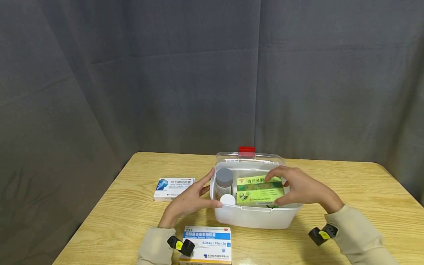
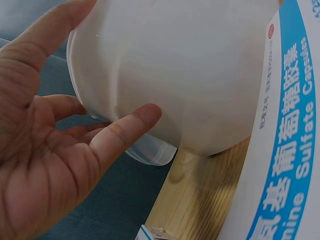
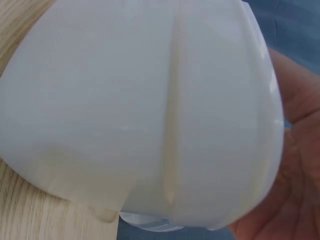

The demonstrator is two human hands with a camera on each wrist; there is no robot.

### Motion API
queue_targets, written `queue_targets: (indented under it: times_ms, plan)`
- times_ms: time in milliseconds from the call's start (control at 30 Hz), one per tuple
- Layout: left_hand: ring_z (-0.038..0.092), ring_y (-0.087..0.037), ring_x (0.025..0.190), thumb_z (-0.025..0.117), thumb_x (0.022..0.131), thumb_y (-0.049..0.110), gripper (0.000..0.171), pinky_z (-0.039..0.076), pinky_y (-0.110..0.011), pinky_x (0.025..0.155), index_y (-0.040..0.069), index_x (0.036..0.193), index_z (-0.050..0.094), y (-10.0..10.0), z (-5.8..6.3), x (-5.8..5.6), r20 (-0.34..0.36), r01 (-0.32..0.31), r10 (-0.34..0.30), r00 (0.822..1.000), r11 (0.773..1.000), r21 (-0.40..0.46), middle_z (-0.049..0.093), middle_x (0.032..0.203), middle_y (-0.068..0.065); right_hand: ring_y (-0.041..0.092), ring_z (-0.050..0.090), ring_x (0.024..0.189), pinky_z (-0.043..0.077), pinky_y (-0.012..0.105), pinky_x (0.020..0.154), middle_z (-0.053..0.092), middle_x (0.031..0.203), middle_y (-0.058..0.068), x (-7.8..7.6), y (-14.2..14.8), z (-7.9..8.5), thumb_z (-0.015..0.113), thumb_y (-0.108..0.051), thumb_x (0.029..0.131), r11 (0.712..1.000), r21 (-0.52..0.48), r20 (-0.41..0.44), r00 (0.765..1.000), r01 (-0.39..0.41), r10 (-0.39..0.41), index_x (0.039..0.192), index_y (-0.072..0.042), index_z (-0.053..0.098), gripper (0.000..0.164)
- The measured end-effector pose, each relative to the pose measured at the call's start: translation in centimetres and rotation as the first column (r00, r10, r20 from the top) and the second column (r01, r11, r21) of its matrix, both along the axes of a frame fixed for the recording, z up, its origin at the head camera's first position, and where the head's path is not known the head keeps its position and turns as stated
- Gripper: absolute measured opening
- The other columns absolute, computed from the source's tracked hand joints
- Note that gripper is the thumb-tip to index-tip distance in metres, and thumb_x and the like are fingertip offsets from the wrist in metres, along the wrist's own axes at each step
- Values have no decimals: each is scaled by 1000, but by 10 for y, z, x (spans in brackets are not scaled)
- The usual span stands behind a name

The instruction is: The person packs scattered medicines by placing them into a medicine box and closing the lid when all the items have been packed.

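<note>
One green carton sits inside the white bin, printed face up, lettering upright to the wearer, long axis running left to right. The right hand grips its right end, leaving the left end exposed; the left hand, fingers spread, touches the bin's left end. Flat, rectangular carton; smooth, round-cornered plastic bin; wood-grained table.
</note>
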State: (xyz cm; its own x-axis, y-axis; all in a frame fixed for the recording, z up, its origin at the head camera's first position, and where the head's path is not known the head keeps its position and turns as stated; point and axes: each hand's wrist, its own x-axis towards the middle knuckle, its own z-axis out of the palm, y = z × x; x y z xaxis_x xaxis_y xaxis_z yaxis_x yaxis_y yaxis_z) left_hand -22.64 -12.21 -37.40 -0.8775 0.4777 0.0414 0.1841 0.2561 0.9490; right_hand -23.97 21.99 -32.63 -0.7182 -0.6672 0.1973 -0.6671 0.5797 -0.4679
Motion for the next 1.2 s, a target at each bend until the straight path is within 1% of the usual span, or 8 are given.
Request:
queue_targets:
  times_ms: [133, 233, 367, 533, 633, 733, 967, 1200]
  plan:
    - [30, -27, 140, 84, 77, 23, 105, 24, -47, 111, 24, 157, 16, 0, 0, 0, -1, -2, 2, 1000, 1000, -1, 13, 160, 1, 21, 57, 98, 55, 36, 71, 61, 114, 3, -1, -3, -1, 85, -17, 67, 999, 46, 8, 1000, 6, -6, 110, -12, 65, 48]
    - [30, -27, 140, 84, 77, 23, 105, 25, -47, 111, 25, 157, 16, 0, -1, 0, 0, -2, 2, 1000, 1000, 0, 13, 160, 1, 20, 56, 95, 54, 34, 68, 61, 113, 3, -2, -5, -1, 86, -18, 66, 997, 74, -17, 1000, 9, -8, 109, -12, 66, 48]
    - [30, -27, 140, 84, 78, 23, 105, 24, -48, 111, 25, 157, 16, 0, -2, -1, 4, 0, 0, 1000, 1000, 7, 12, 160, 2, 19, 55, 92, 52, 32, 66, 62, 111, 4, -3, -8, -2, 86, -18, 66, 996, 89, -41, 999, -15, 19, 109, -10, 66, 48]
    - [31, -27, 140, 84, 78, 23, 104, 24, -48, 111, 25, 157, 16, -2, -3, -2, -1, 6, -6, 1000, 1000, 8, 12, 160, 2, 18, 56, 94, 49, 34, 74, 63, 110, 1, -5, -11, -4, 87, -17, 65, 992, 125, -80, 996, -24, 35, 109, -11, 66, 49]
    - [31, -27, 140, 84, 78, 23, 104, 24, -48, 111, 25, 157, 16, -4, -3, -3, -4, 5, -5, 1000, 1000, 6, 12, 160, 2, 21, 57, 99, 49, 39, 80, 63, 109, 1, -7, -14, -5, 88, -16, 65, 991, 128, -89, 995, -35, 46, 108, -10, 66, 49]
    - [31, -27, 139, 84, 78, 23, 104, 25, -48, 111, 25, 157, 15, -5, -3, -3, -6, 4, -4, 1000, 1000, 3, 11, 160, 2, 23, 57, 101, 49, 41, 83, 64, 109, 2, -9, -15, -6, 88, -14, 64, 991, 132, -76, 996, -36, 46, 108, -10, 66, 49]
    - [30, -28, 140, 83, 78, 22, 104, 25, -47, 111, 24, 157, 15, -5, -4, -3, 3, 3, -3, 1000, 1000, 11, 11, 160, 1, 18, 56, 94, 49, 37, 80, 64, 106, 1, -11, -19, -7, 87, -5, 62, 985, 172, -26, 999, -28, 33, 105, -9, 66, 48]
    - [32, -27, 139, 83, 78, 29, 103, 27, -50, 110, 28, 156, 16, -3, -2, -5, -9, -15, 15, 1000, 999, -35, 14, 160, 3, 18, 54, 93, 47, 38, 82, 63, 106, 1, -10, -22, -5, 80, 4, 63, 975, 221, 20, 1000, -13, 9, 106, -11, 65, 47]
